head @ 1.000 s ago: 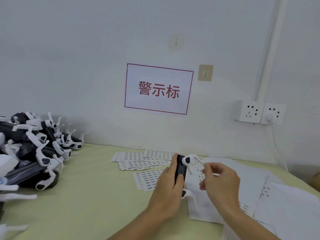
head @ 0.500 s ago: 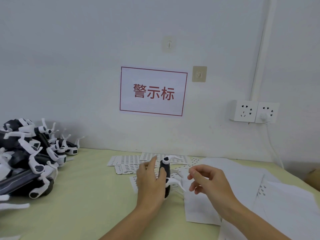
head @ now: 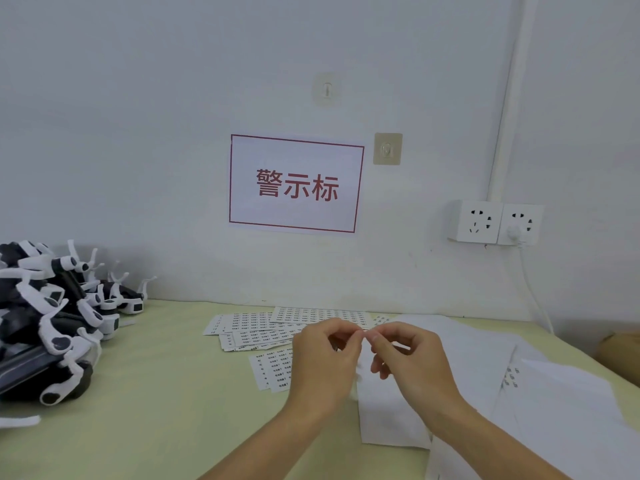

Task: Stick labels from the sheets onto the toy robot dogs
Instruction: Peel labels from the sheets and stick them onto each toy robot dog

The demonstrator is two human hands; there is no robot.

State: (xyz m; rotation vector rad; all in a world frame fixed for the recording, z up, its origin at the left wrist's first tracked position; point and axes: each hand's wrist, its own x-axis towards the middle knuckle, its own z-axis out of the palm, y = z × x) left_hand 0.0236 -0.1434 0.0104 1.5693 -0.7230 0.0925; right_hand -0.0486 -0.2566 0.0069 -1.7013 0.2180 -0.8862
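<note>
1. The left hand and right hand meet fingertip to fingertip above the pale green table, pinching something too small to make out.
2. White printed label sheets lie fanned just beyond the hands.
3. Black-and-white toy robot dogs are heaped well off to the left hand's side.
4. Above hangs a white red-bordered wall sign.

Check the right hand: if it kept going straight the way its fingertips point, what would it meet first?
Most likely the left hand: the right hand points left, fingertips nearly touching it, seemingly pinching something tiny between them. Depth is hard to judge.
</note>
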